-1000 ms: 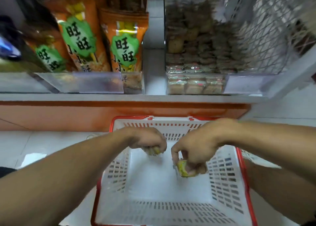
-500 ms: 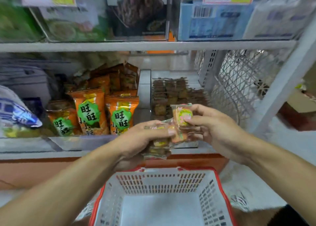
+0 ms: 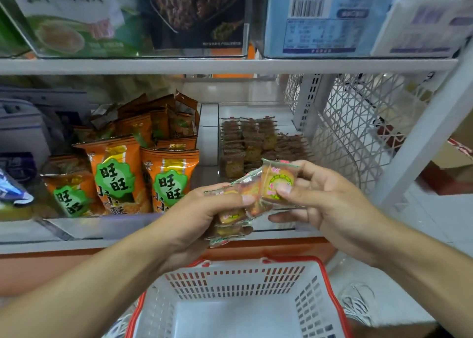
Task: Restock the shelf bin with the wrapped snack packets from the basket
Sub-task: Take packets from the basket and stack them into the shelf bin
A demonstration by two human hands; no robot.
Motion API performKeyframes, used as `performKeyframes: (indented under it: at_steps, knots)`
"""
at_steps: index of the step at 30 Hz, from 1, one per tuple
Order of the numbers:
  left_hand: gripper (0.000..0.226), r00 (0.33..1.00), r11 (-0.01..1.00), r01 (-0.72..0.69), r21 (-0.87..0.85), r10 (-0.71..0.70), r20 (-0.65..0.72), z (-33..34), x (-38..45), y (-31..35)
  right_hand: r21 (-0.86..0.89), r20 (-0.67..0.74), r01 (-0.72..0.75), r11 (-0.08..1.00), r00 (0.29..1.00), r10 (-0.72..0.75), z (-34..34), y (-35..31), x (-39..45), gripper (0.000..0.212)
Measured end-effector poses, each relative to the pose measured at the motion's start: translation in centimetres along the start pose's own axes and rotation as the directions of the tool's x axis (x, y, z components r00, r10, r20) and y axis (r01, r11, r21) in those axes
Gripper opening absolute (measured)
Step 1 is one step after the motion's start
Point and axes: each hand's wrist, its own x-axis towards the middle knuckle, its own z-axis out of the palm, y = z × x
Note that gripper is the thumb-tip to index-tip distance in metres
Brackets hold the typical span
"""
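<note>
- Left hand [image 3: 202,209] grips a small stack of wrapped snack packets [image 3: 231,216]; its fingers are curled round them, thumb on top. The lowest packets hang out under the palm.
- Right hand [image 3: 322,196] pinches a single packet [image 3: 277,182] between thumb and forefinger, the other fingers loosely curled behind it. That packet stands face-on, edge overlapping the left hand's stack.
- Both hands are held above the basket [image 3: 238,278], in front of the lower shelf's edge. The part of the basket floor in view shows no packets.
- Key relation: the clear shelf bin [image 3: 258,143], already holding rows of like packets, lies directly behind and slightly above the hands, further into the shelf. The right hand is the nearer one; the single packet is almost in line with the bin's front wall.
- Judgement: next move is a forward reach over the front wall, right hand first, packet turned to match the stacked rows.
- Orange snack bags [image 3: 115,176] stand in the neighbouring section left of the bin; wrong place for these.
</note>
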Motion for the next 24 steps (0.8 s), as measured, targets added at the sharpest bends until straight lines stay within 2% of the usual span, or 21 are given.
performKeyframes:
  at_steps: [2,3,4,6,8,9,12,15,16,19,21,24]
  knots:
    - [0.032,0.998,0.997,0.051,-0.06,-0.053,-0.026,0.1,-0.1,0.0,-0.228,-0.075,0.191,0.955,0.974,-0.213,0.3,0.1,-0.3,0.026]
    - [0.029,0.994,0.99,0.098,-0.1,-0.102,-0.03,0.1,-0.1,0.0,-0.389,-0.064,0.279,0.878,0.942,-0.328,0.3,0.1,-0.5,0.024]
    - [0.027,0.987,0.978,0.154,-0.144,-0.158,-0.018,0.0,-0.1,0.0,-0.522,-0.009,0.353,0.776,0.908,-0.419,0.4,0.0,-0.7,0.022]
    - [0.024,0.969,0.94,0.246,-0.237,-0.234,0.077,-0.3,-0.4,0.4,-0.682,0.158,0.481,0.551,0.832,-0.531,0.4,-0.2,-1.1,0.018]
    - [0.03,0.951,0.91,0.287,-0.3,-0.233,0.202,-0.5,-0.7,0.9,-0.75,0.32,0.575,0.327,0.748,-0.581,0.3,-0.2,-1.2,0.016]
    - [0.041,0.943,0.903,0.294,-0.315,-0.22,0.249,-0.6,-0.8,1.0,-0.761,0.373,0.596,0.256,0.725,-0.58,0.3,-0.2,-1.1,0.018]
    - [0.068,0.92,0.907,0.282,-0.312,-0.163,0.357,-1.1,-1.1,1.4,-0.776,0.445,0.608,0.167,0.716,-0.538,0.6,-0.4,-1.2,0.028]
    - [0.063,0.922,0.93,0.232,-0.284,-0.117,0.368,-1.4,-1.2,1.4,-0.794,0.428,0.574,0.2,0.762,-0.487,0.6,-0.4,-1.3,0.032]
    - [0.059,0.938,0.941,0.209,-0.265,-0.116,0.328,-1.4,-1.1,1.3,-0.794,0.395,0.549,0.261,0.793,-0.464,0.6,-0.3,-1.4,0.03]
    - [0.045,0.975,0.97,0.158,-0.185,-0.124,0.183,-1.0,-1.1,0.7,-0.699,0.25,0.442,0.562,0.887,-0.388,0.6,-0.2,-1.6,0.022]
    - [0.043,0.982,0.978,0.155,-0.141,-0.137,0.127,-0.9,-1.0,0.4,-0.616,0.17,0.397,0.68,0.91,-0.377,0.4,-0.4,-1.6,0.022]
    - [0.037,0.983,0.988,0.154,-0.027,-0.15,0.109,-0.7,-1.1,0.4,-0.635,0.155,0.37,0.678,0.921,-0.357,-0.2,-0.9,-1.2,0.031]
